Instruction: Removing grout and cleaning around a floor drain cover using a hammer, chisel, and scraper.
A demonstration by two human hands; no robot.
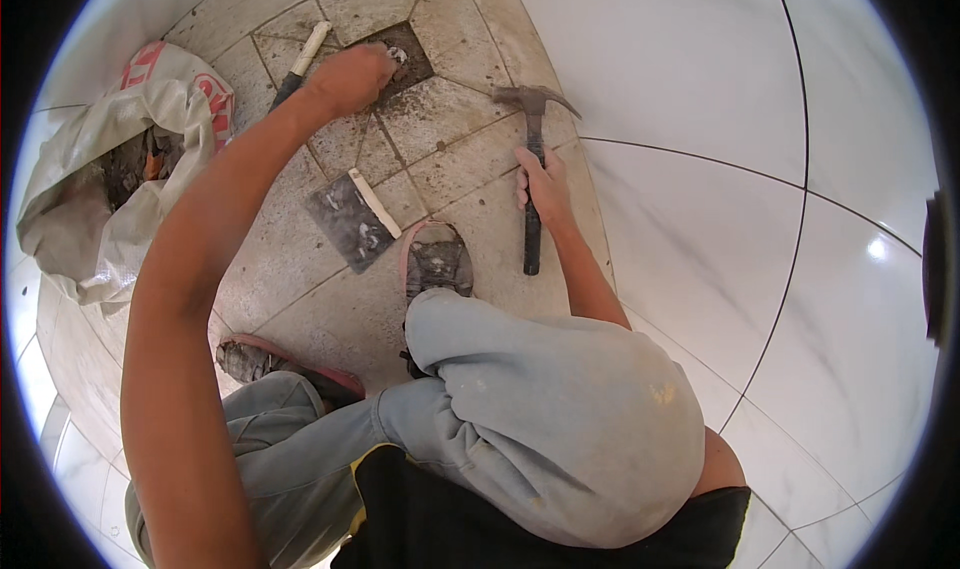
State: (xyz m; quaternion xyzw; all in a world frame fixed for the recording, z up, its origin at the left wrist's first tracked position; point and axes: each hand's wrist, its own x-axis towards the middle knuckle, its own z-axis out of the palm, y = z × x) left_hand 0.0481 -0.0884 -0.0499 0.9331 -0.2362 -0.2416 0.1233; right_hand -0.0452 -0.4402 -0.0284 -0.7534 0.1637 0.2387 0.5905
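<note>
My left hand (355,79) is closed at the edge of a dirty square recess (413,66) among the old floor tiles, on a small pale thing that I cannot make out. My right hand (540,184) grips the black handle of a claw hammer (532,104), its head raised toward the upper end. A tool with a pale handle (309,51) and dark lower part lies left of the recess, partly hidden by my arm. A square metal blade with a pale grip (350,224) lies flat between my hands, near the front of my shoe (437,259).
A woven sack (75,199) with rubble inside stands at the left. My other shoe (250,359) is at the lower left, under my bent legs. Shiny white marbled tiles (700,249) are at the right, with a dark object (933,269) at the far right edge.
</note>
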